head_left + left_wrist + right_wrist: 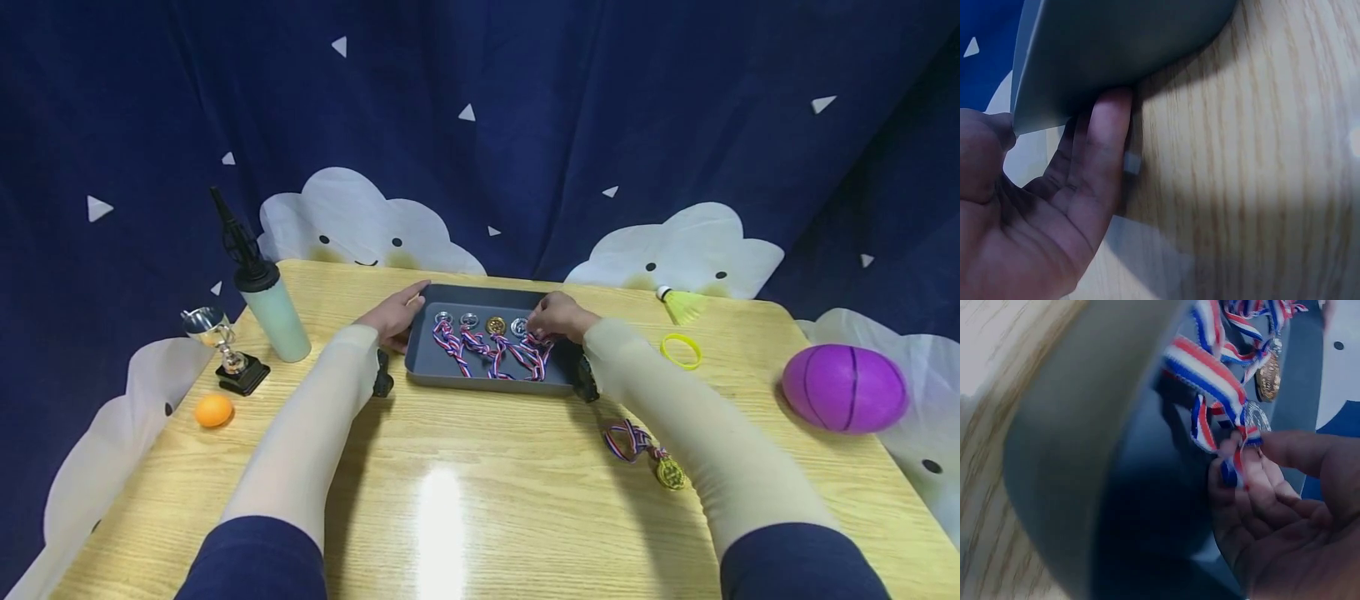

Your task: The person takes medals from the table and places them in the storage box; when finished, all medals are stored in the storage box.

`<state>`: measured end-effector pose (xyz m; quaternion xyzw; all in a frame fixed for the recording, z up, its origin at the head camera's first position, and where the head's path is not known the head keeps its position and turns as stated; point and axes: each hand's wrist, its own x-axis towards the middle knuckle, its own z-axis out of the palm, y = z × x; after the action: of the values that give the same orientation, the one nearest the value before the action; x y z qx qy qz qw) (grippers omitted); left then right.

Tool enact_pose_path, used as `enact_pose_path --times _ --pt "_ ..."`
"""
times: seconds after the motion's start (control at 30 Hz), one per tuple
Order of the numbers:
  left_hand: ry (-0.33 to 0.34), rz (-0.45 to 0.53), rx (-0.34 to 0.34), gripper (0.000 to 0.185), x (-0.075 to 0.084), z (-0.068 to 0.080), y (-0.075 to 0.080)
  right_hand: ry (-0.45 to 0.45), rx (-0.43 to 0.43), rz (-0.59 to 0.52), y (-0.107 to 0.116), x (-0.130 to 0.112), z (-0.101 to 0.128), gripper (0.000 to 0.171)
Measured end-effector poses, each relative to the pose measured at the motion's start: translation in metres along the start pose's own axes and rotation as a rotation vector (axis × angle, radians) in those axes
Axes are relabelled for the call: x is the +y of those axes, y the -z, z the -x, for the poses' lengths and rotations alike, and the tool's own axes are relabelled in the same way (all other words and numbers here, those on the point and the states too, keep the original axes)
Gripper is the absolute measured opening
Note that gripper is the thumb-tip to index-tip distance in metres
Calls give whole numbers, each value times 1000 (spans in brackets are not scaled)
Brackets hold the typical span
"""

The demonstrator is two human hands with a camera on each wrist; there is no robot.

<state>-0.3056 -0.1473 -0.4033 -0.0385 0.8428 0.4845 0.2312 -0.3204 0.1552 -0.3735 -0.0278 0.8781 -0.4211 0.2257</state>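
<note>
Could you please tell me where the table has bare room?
The widest patch lies between the gray tray, left sleeve and loose gold medal; another, between yellow ring and purple ball. Crowded: inside the tray, around the medals and right hand.

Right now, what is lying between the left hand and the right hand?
Between them, the head view shows four medals with striped ribbons, lying in the grey tray.

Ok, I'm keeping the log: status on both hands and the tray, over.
Left hand touching left end of tray. Right hand pinching striped ribbon inside it. Four medals visible in tray, gold medal outside. No obstruction seen.
</note>
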Motion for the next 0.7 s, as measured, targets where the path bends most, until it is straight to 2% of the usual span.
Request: enact_pose_path --times 0.13,0.3,0.7 --pt "-2 -1 -2 55 1 1 0 -51 47 150 -5 -3 -3 23" --pt "-4 -7 2 55 2 1 1 -75 55 306 -7 -7 -8 26" --pt "2 1 1 54 0 1 0 -86 29 471 -5 -9 -16 23"
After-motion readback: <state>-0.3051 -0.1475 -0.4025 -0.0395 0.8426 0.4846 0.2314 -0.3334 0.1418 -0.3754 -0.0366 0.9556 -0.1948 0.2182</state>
